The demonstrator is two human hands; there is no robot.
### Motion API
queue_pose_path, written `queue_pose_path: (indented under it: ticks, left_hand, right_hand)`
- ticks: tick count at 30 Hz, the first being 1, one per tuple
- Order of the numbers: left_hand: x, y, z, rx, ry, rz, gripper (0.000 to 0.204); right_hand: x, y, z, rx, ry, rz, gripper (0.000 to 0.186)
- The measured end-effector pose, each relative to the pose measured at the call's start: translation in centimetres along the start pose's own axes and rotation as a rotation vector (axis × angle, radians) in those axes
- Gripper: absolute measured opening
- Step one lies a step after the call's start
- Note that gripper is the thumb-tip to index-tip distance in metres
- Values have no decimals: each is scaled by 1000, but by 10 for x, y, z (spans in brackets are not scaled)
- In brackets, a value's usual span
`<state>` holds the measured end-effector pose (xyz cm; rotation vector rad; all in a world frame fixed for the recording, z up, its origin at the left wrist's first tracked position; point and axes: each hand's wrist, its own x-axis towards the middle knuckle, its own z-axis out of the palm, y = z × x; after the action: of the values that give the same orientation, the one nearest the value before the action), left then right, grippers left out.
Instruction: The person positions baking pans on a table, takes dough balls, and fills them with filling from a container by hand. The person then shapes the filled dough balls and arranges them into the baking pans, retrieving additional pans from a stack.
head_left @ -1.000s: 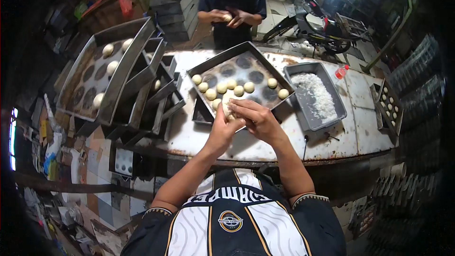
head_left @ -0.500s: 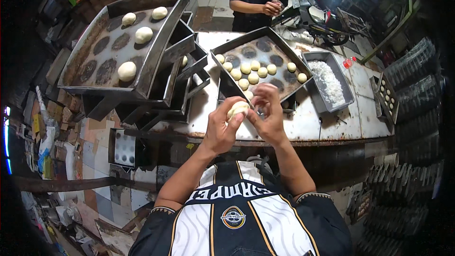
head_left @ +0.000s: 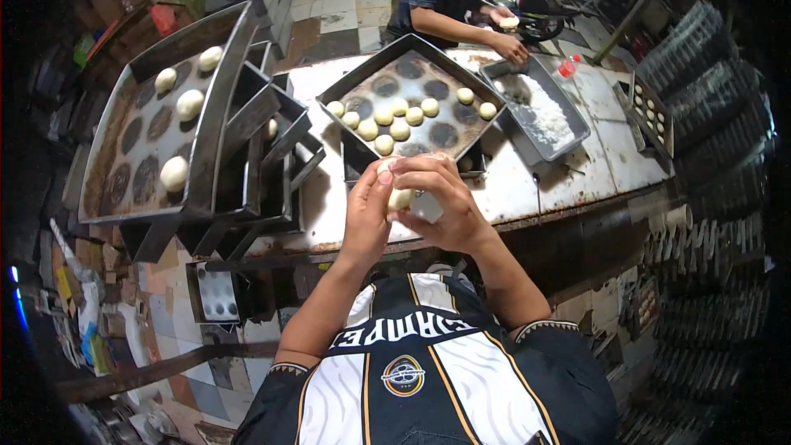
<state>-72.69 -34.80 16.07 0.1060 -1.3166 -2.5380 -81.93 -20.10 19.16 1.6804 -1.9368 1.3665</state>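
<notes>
A pale piece of dough (head_left: 400, 199) is pinched between both of my hands, in front of the near corner of a square metal tray (head_left: 329, 120). My left hand (head_left: 367, 210) closes on its left side, thumb upright against it. From the right, the bent fingers of my right hand (head_left: 445, 204) reach over and around the dough, hiding part of it. Several round dough balls (head_left: 400, 128) lie in the tray, most of them clustered in its middle and left, two near its right side.
Stacked metal trays (head_left: 194, 189) rise at the left, larger dough balls (head_left: 189, 104) in the top one. At right stands a grey bin (head_left: 568, 145) of white shredded filling (head_left: 545, 119). Across the table, a co-worker's hand (head_left: 512, 51) reaches over it; their other hand holds dough (head_left: 508, 24).
My right fingers have folded over the dough, and both hands have shifted slightly left in view. The co-worker has leaned toward the bin, one hand now at its edge. The whole view has shifted.
</notes>
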Motion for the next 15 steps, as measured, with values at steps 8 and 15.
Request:
queue_pose_path:
  ticks: [8, 15]
  left_hand:
    - [32, -34, 13, 339, -287, 17, 41]
    - [84, -143, 51, 680, -109, 105, 29]
  right_hand:
    - [-35, 30, -25, -20, 244, 271, 23]
    - [-142, 89, 6, 984, 920, 969, 37]
